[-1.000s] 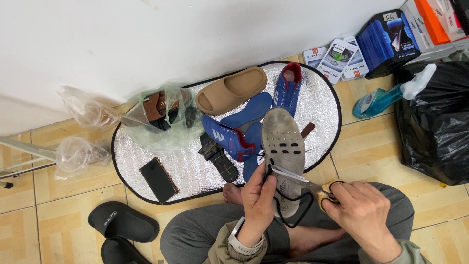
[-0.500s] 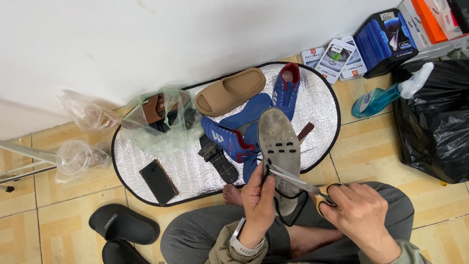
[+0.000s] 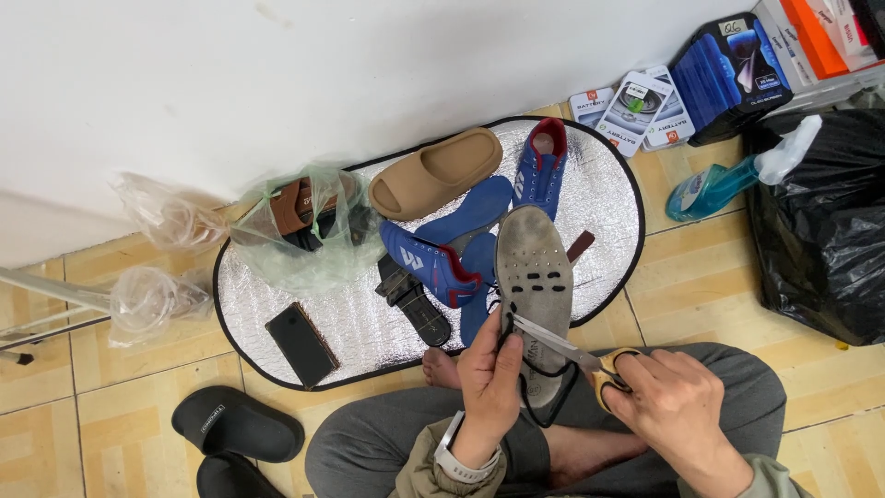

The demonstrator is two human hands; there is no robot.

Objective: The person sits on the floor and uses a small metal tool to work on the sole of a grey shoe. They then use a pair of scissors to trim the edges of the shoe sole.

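Note:
My left hand [image 3: 490, 380] grips a grey insole [image 3: 535, 267] with several punched holes, holding it upright over my lap by its lower edge. My right hand [image 3: 678, 406] holds yellow-handled scissors [image 3: 562, 346], whose blades point left and meet the insole's edge just by my left thumb. A thin black strip [image 3: 546, 397] hangs in a loop from the insole's bottom. Behind the insole lie blue sneakers [image 3: 433, 263] and a blue insole [image 3: 466, 217] on a silver mat [image 3: 608, 198].
A tan slide sandal [image 3: 435, 171], a black phone [image 3: 301, 343], a black sandal [image 3: 412, 297] and a plastic bag with shoes [image 3: 300, 221] rest on the mat. Black slippers [image 3: 235, 424] lie left of my knee. A black bin bag [image 3: 820, 240], spray bottle [image 3: 719, 184] and boxes [image 3: 728, 74] stand at right.
The insole has tilted slightly left in my left hand and the scissors have crept a little further along its edge. Everything on the mat stays put.

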